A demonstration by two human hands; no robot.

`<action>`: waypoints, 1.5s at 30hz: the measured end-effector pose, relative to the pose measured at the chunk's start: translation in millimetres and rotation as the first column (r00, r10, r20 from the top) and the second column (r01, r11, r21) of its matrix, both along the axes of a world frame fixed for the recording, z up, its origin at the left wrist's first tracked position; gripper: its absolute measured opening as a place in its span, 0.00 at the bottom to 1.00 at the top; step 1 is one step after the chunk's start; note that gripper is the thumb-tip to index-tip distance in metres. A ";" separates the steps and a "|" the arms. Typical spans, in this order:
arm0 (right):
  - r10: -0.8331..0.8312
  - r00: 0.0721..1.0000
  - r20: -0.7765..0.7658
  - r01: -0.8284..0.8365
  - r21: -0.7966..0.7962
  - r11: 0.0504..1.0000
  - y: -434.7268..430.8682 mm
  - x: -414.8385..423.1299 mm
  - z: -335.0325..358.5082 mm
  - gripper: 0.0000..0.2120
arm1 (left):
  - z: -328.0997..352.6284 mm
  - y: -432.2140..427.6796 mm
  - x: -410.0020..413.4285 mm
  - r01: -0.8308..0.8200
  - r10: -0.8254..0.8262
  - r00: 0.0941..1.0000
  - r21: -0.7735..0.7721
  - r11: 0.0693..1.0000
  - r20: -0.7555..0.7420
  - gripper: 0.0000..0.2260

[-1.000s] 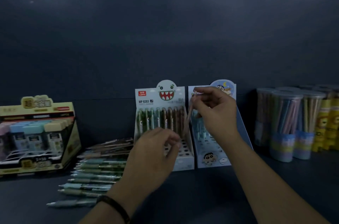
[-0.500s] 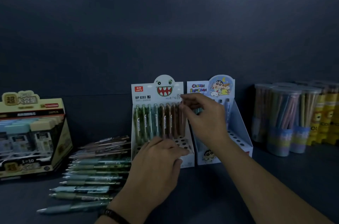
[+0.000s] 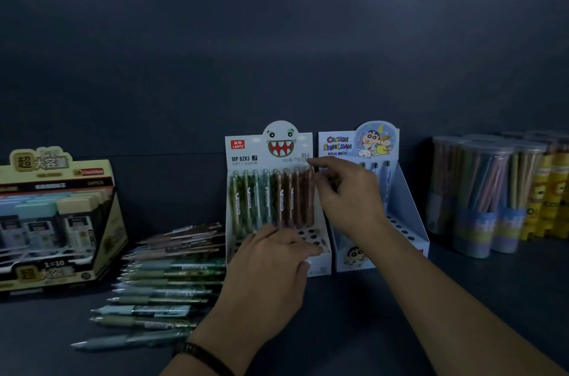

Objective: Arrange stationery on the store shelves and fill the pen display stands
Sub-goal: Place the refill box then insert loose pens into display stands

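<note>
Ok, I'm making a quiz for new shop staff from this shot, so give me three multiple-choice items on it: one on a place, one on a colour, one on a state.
1. Where do the loose pens lie?
A) left of the monster stand
B) inside the cartoon stand
C) on top of the pencil tubs

2. What colour is the rightmost pen in the monster stand?
A) yellow
B) brown
C) white

3. What is the right hand doing?
A) hanging idle
B) pinching the rightmost pen's top
C) lifting a tub

Answers:
1. A, since they lie flat in a row beside its left wall.
2. B, since the last upright barrel is brown.
3. B, since its fingertips meet at that pen's top.
</note>
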State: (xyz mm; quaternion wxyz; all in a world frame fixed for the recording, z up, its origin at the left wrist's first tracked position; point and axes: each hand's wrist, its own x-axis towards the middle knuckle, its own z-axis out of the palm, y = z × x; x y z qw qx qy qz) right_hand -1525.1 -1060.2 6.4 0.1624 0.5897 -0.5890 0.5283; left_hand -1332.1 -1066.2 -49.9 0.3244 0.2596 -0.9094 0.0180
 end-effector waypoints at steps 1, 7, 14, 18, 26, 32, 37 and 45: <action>-0.005 1.000 0.004 0.005 0.024 1.000 0.3 -0.3 0.1 0.14 | 0.0 0.1 0.0 0.000 0.000 1.000 0.001 1.000 0.000 0.15; -0.013 1.000 -0.016 0.016 0.164 0.986 4.6 0.9 4.0 0.16 | -0.8 -0.2 -0.2 -0.002 0.002 1.000 0.001 1.000 0.002 0.16; -0.042 0.999 0.031 0.034 0.216 0.976 4.8 -2.2 4.4 0.19 | -2.7 -2.5 -0.7 -0.002 0.002 1.000 0.005 1.000 0.012 0.16; -0.038 0.999 0.032 0.030 0.219 0.975 7.3 0.6 2.9 0.19 | -3.8 -3.0 -0.3 -0.007 0.007 1.000 0.000 1.000 0.020 0.16; 0.147 0.980 0.134 -0.156 0.057 0.986 14.5 41.1 -2.6 0.11 | 17.0 2.0 10.6 -0.010 0.010 0.997 -0.001 1.000 -0.072 0.05; 0.283 0.941 0.183 -0.308 0.129 0.942 17.2 61.7 -8.0 0.08 | 51.6 -3.5 94.4 -0.121 0.120 0.992 -0.012 0.993 -0.027 0.06; 0.438 0.896 0.071 -0.435 0.336 0.835 25.6 77.1 -8.0 0.04 | 56.7 2.4 168.6 -0.214 0.209 0.974 0.055 0.975 0.092 0.06; 0.697 0.714 -0.074 -0.530 0.594 0.606 35.0 99.4 -20.9 0.05 | 38.4 15.5 200.6 -0.255 0.204 0.940 0.164 0.953 0.273 0.05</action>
